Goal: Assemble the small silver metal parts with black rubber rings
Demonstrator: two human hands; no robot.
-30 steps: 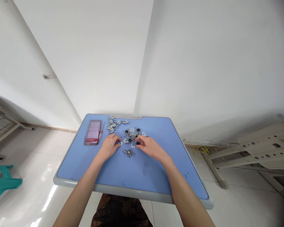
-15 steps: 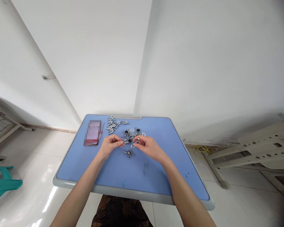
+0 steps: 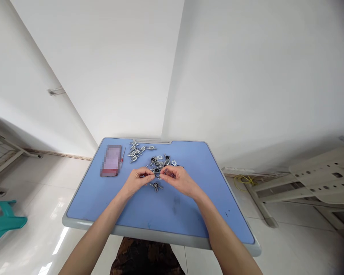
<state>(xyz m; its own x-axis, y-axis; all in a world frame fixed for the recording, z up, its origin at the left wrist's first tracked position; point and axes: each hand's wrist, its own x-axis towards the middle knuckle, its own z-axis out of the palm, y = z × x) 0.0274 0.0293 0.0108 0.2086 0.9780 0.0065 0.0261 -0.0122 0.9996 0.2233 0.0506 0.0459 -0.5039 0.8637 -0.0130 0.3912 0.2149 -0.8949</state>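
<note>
My left hand (image 3: 138, 181) is closed in a pinch over the middle of the blue table; what its fingertips hold is too small to make out. Facing it, my right hand (image 3: 179, 178) is also pinched, its thumb and forefinger close to the left fingertips, with something small and indistinct in them. Beyond and between the hands lies a heap of small metal parts with black round pieces (image 3: 156, 170), partly hidden by my fingers. One metal part with a black centre (image 3: 156, 186) lies apart on the near side. Two flat metal plates (image 3: 159, 157) (image 3: 174, 162) rest by the heap.
Another cluster of silver metal parts (image 3: 135, 152) lies near the table's far edge. To its left are a screwdriver (image 3: 122, 157) and a phone (image 3: 111, 160). A white wall (image 3: 132, 76) stands behind the blue table (image 3: 172, 217); a green stool (image 3: 5, 221) is at left.
My left hand has moved right, bringing its fingertips close to the right hand's. My right fingers have drawn together into a pinch. The view has shifted slightly.
</note>
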